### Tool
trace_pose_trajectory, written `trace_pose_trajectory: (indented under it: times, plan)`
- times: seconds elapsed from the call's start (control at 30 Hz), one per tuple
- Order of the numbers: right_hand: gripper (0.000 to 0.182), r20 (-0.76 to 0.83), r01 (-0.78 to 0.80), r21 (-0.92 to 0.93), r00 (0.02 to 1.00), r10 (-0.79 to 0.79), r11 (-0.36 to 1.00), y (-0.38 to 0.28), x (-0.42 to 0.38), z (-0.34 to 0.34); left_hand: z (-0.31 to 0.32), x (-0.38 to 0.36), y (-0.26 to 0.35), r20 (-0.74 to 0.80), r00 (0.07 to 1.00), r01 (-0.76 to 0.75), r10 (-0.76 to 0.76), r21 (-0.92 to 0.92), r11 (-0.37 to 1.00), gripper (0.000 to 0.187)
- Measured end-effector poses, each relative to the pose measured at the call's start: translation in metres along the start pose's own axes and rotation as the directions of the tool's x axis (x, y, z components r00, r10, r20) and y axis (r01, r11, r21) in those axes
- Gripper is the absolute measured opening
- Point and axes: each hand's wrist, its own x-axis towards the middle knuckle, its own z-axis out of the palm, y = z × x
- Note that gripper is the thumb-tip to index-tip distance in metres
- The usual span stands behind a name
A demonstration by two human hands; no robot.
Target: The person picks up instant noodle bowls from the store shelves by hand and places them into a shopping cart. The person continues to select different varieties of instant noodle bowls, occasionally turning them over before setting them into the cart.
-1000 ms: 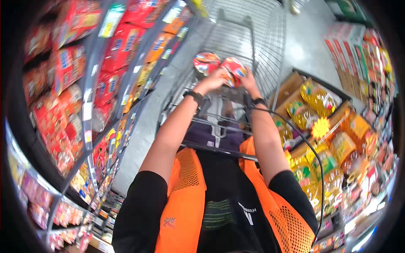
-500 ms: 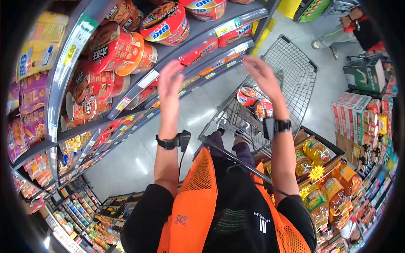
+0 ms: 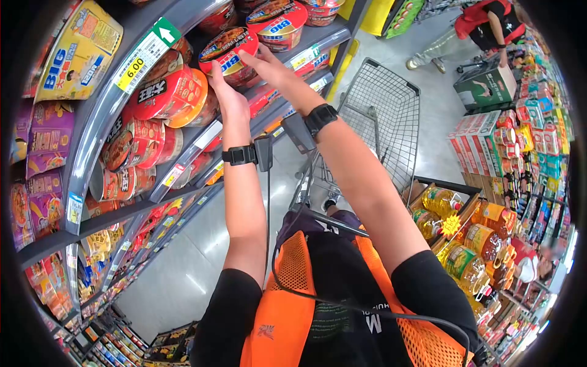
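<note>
- A red noodle bowl (image 3: 227,44) is on the upper shelf (image 3: 323,38), caught between the person's two hands; whether its base is lifted cannot be told.
- It looks light, a thin paper tub with a flat sealed lid: fairly stiff at the rim, likely easy to dent lower down, a little slick on its printed side.
- The best hold seems to be opposite sides just under the rim, palms flat, without pressing the lid.
- The left hand (image 3: 231,103) closes on the side nearer the stacked tubs (image 3: 166,93), its fingertips partly hidden.
- The right hand (image 3: 274,70) closes on the opposite side, fingers slightly apart, their tips at the bowl's rim; how firmly cannot be told.
- The lid faces up between the fingers, tilted toward the viewer, with a neighbouring bowl (image 3: 280,29) just beside it.
</note>
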Motion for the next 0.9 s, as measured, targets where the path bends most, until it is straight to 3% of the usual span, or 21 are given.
trace_pose_trajectory:
  times: [0.1,0.13,0.2,0.23,0.33,0.4,0.43,0.5,0.57,0.63,0.67,0.7,0.77,0.87,0.9]
  plan:
    - [0.095,-0.05,-0.004,-0.079,0.999,0.001,0.997,0.008,0.007,-0.007,0.016,-0.018,0.006,-0.016,0.994,-0.103,0.104,0.06,0.993,0.068]
    - [0.094,-0.061,-0.05,-0.05,0.997,0.047,0.997,0.002,0.002,-0.01,0.017,-0.025,0.007,-0.009,0.993,-0.119,0.121,0.09,0.989,0.069]
    - [0.09,-0.055,0.114,0.05,0.992,-0.111,0.992,0.018,0.007,-0.016,0.02,-0.041,0.01,0.05,0.987,-0.157,0.151,0.133,0.979,0.071]
    - [0.088,-0.036,0.094,0.128,0.995,-0.09,0.987,0.007,-0.011,-0.014,0.024,-0.054,0.015,0.041,0.991,-0.13,0.125,0.145,0.981,0.072]
    - [0.088,-0.074,0.116,-0.035,0.99,-0.118,0.993,-0.014,-0.067,-0.024,0.025,-0.093,0.025,0.093,0.978,-0.199,0.187,0.151,0.968,0.064]
    - [0.086,-0.073,0.279,-0.103,0.955,-0.287,0.955,0.007,-0.094,-0.045,0.024,-0.13,0.033,0.202,0.956,-0.254,0.214,0.196,0.947,0.059]
    - [0.086,-0.064,0.101,-0.161,0.992,-0.113,0.982,-0.012,-0.133,-0.059,0.028,-0.154,0.035,0.208,0.96,-0.229,0.186,0.208,0.951,0.061]
    - [0.079,-0.043,0.067,-0.039,0.997,-0.068,0.997,-0.003,-0.181,-0.084,-0.004,-0.177,0.015,0.358,0.925,-0.301,0.129,0.48,0.824,0.068]
    - [0.075,-0.048,0.079,-0.082,0.995,-0.084,0.993,0.024,-0.219,-0.117,-0.014,-0.197,-0.007,0.549,0.836,-0.407,0.002,0.616,0.675,0.07]
    - [0.071,-0.11,-0.065,-0.076,0.992,0.056,0.995,0.057,-0.245,-0.157,-0.024,-0.199,-0.053,0.587,0.757,-0.241,-0.287,0.659,0.712,0.07]
    - [0.065,-0.187,-0.179,-0.194,0.972,0.143,0.965,0.082,-0.252,-0.181,-0.025,-0.198,-0.079,0.575,0.713,-0.127,-0.401,0.668,0.733,0.072]
    - [0.064,-0.223,-0.156,-0.133,0.967,0.124,0.979,0.116,-0.256,-0.201,-0.028,-0.195,-0.108,0.563,0.653,-0.015,-0.506,0.678,0.735,0.074]
    - [0.064,-0.274,-0.209,-0.233,0.951,0.142,0.95,0.17,-0.261,-0.241,-0.053,-0.184,-0.184,0.532,0.493,0.145,-0.689,0.73,0.667,0.074]
    - [0.066,-0.312,-0.378,-0.447,0.915,0.255,0.81,0.263,-0.255,-0.297,-0.055,-0.178,-0.263,0.238,0.317,0.224,-0.918,0.922,0.317,0.076]
    - [0.067,-0.306,-0.381,-0.486,0.917,0.255,0.786,0.28,-0.249,-0.304,-0.035,-0.18,-0.267,0.086,0.254,0.346,-0.963,0.922,0.174,0.078]
